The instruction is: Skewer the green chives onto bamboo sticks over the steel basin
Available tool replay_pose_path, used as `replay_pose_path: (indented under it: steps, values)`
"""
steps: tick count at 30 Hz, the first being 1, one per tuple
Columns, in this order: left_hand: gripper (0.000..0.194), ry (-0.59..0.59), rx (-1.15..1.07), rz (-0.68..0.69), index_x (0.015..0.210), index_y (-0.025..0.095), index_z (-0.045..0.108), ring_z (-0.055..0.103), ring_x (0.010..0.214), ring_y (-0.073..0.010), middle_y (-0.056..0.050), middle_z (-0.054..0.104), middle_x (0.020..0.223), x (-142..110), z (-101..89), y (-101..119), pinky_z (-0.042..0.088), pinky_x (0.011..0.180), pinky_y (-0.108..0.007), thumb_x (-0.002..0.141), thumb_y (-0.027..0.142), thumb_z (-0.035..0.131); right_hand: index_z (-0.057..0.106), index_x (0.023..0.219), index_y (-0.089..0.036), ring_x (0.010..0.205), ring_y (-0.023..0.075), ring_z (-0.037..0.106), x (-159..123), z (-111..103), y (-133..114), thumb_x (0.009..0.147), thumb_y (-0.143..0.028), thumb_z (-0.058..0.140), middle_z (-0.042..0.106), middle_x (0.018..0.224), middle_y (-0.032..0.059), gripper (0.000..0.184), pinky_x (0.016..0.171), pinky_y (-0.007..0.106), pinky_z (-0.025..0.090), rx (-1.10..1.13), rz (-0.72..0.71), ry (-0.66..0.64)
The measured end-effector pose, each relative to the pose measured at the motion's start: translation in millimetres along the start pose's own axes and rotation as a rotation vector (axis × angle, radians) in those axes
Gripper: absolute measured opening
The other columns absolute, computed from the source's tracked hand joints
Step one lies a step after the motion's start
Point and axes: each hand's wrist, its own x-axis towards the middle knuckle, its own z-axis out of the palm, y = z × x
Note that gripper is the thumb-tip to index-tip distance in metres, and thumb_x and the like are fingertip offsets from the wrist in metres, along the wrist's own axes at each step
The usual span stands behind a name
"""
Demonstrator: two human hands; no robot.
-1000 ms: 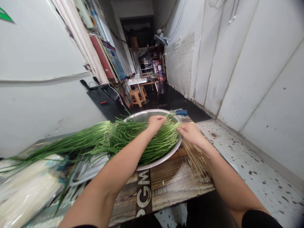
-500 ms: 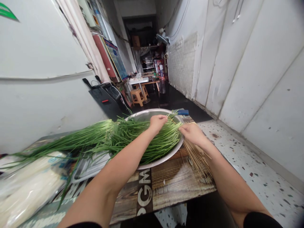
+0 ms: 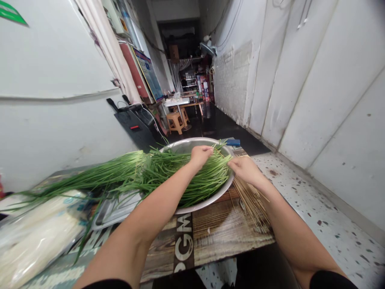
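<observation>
A wide metal basin (image 3: 214, 202) holds a heap of long green chives (image 3: 192, 188), their pale ends toward the right rim. Over the basin, my left hand (image 3: 201, 156) is closed in a pinch at the pale chive ends; its fingertips are partly hidden. My right hand (image 3: 244, 167) is closed at the right rim, fingertips against the chive ends. A thin bamboo skewer (image 3: 265, 196) shows past its wrist and seems to run through its grip. More bamboo skewers (image 3: 251, 204) lie loose on the table under my right forearm.
Another bunch of chives (image 3: 99, 174) lies left of the basin. Nearer are a metal tray (image 3: 105, 212) and a clear plastic bag with pale contents (image 3: 39, 237). A blue object (image 3: 233, 142) sits behind the basin on the wood-patterned table (image 3: 222, 237). Stools (image 3: 175, 122) stand farther back.
Both hands keep nearly the same place and pinch over the basin. The whole view has shifted very slightly.
</observation>
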Motion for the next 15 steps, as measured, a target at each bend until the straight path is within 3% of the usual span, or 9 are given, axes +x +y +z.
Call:
replay_pose_path:
  steps: [15]
  values:
    - [0.019, -0.042, -0.004, -0.012, 0.088, 0.009, 0.071, 0.053, 0.052, -0.0084, -0.005, 0.067, 0.064, -1.2, 1.5, 1.6, 0.041, 0.054, -0.02, 0.074, 0.015, 0.06, 0.047, 0.051, -0.018, 0.053, 0.0113, 0.043, 0.7, 0.0, -0.2, 0.082, -0.034, 0.042, 0.047, 0.051, -0.0011, 0.035, 0.055, 0.023, 0.028, -0.008, 0.002, 0.003]
